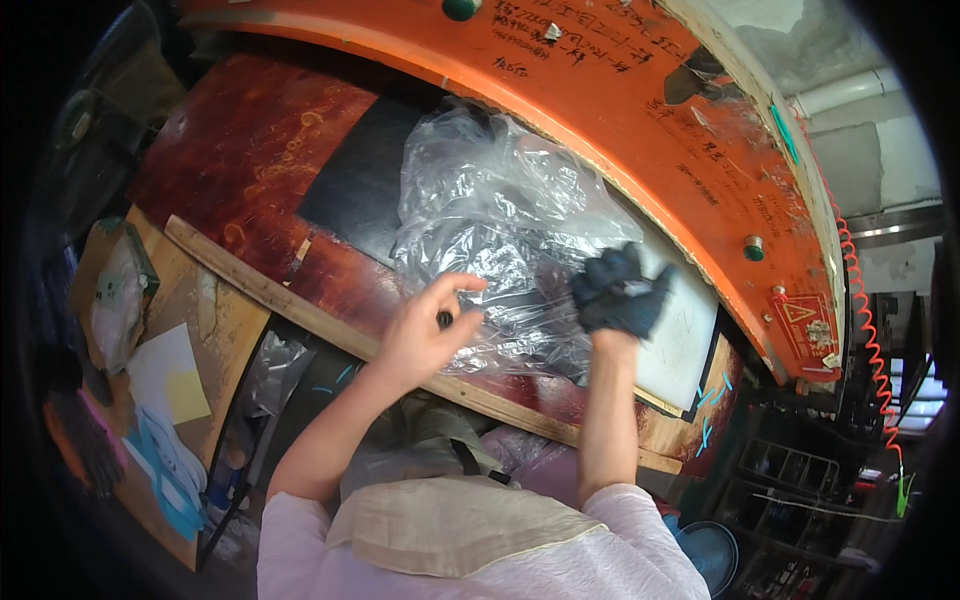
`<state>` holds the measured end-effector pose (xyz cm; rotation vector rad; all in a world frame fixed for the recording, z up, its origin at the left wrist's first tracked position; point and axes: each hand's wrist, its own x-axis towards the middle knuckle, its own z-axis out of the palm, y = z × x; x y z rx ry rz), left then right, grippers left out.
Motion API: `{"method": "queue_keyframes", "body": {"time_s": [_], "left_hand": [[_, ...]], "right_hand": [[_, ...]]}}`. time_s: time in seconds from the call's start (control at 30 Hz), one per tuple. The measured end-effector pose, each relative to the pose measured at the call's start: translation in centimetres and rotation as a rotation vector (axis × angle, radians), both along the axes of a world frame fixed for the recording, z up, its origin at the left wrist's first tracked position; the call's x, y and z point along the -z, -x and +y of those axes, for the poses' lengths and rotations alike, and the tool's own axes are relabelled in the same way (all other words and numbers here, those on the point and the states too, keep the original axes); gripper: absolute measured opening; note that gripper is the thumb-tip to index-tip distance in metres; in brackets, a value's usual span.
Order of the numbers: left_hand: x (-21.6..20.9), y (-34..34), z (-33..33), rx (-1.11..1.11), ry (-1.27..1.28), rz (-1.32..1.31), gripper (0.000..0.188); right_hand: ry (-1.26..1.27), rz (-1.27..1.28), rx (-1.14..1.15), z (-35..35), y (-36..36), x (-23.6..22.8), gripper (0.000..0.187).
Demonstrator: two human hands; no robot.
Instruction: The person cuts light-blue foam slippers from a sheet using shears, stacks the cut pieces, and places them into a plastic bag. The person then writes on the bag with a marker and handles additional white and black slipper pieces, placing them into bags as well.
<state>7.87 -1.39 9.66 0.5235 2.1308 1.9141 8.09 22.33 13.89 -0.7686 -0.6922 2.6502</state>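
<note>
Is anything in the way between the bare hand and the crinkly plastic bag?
Nothing visible. The bare left hand sits right at the edge of the crumpled clear plastic bag, pinching a small dark object. The dark-gloved right hand rests on the bag.

One clear plastic bag [500, 220] — one black mat [355, 180] — two green knobs [754, 247] — one dark glove [620, 292].

Red worktable [240, 160] under plastic bag [500, 220]

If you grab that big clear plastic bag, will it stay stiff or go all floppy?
Probably floppy: the clear plastic bag lies crumpled in shiny folds. Likely light and slippery too, since it is thin and see-through.
</note>
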Motion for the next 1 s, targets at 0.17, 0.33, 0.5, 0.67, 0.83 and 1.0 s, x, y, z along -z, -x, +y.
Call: {"method": "queue_keyframes", "body": {"time_s": [0.17,0.33,0.5,0.67,0.83,1.0], "left_hand": [[1.9,4.6,4.4,0.041,0.528,0.518,0.038],[3.5,6.9,4.4,0.004,0.635,0.537,0.062],[3.3,5.2,2.9,0.024,0.656,0.507,0.075],[3.3,4.9,3.1,0.021,0.644,0.506,0.075],[3.1,5.3,2.8,0.023,0.633,0.49,0.071],[3.1,5.9,2.3,0.048,0.626,0.506,0.066]], "right_hand": [[0.197,0.221,-0.34,-1.1,2.7,7.6,0.069],[0.035,0.124,-0.049,1.4,2.8,8.5,0.06],[-0.009,0.408,-0.121,2.6,0.9,8.7,0.035],[-0.323,0.466,-0.336,0.9,0.6,7.9,0.019],[-0.329,0.478,-0.334,-1.4,1.9,7.9,0.026],[-0.21,0.429,-0.169,-0.8,1.7,9.4,0.025]]}}
